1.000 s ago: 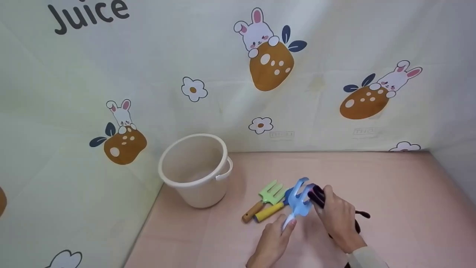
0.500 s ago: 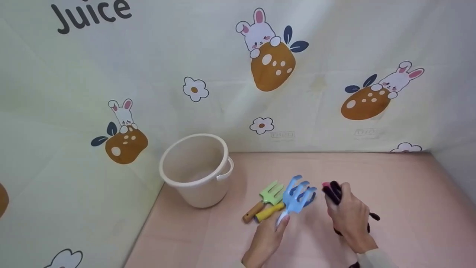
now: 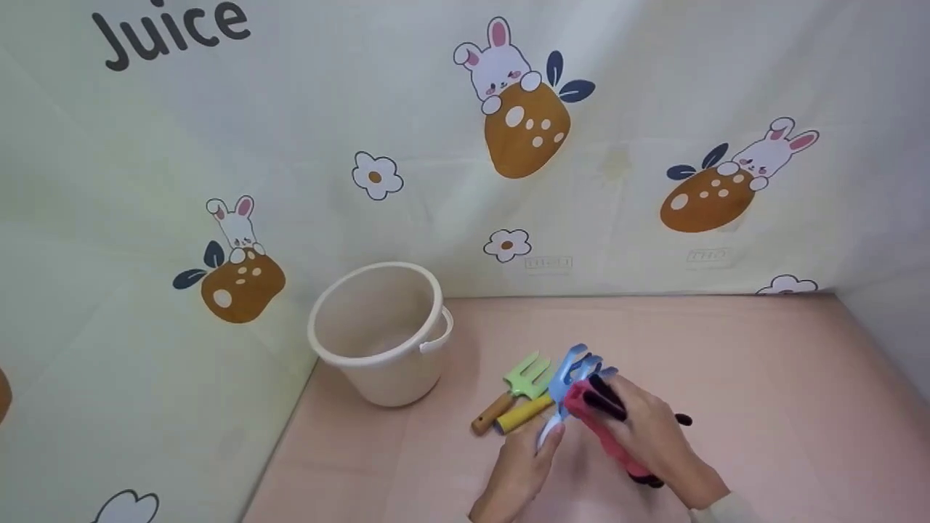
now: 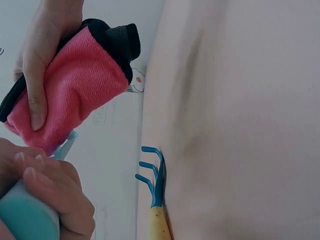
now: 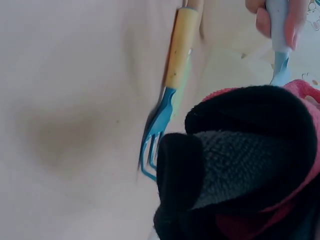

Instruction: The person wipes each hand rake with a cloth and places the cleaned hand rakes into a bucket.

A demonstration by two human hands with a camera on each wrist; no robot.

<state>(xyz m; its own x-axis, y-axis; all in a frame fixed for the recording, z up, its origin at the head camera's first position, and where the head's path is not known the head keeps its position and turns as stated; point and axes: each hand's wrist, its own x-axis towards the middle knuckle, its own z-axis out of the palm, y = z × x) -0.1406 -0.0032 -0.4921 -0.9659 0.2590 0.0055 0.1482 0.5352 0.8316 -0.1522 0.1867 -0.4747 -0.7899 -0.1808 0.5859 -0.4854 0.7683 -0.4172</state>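
My left hand (image 3: 517,465) grips the white handle of a light-blue hand rake (image 3: 559,386), its prongs pointing up and away. In the left wrist view the handle's rounded end (image 4: 30,215) is turquoise. My right hand (image 3: 654,432) holds a bunched pink cloth (image 3: 609,442) with black edging against the rake's neck and head. The right wrist view shows the cloth's grey underside (image 5: 240,162) folded over, hiding most of the rake head. Below the held rake lies a darker blue hand rake with a yellow handle (image 3: 523,414), partly covered from the head camera.
A green hand fork (image 3: 527,378) with a brown wooden handle lies beside the yellow-handled rake. At the back left stands a cream bucket (image 3: 396,378) with its handle hanging down. A printed sheet (image 3: 617,240) rises behind the pink tabletop (image 3: 785,407).
My right hand first moved right, away from the rake, then came back left and brought the cloth onto its head. The left hand shifted slightly left and turned the rake's prongs.
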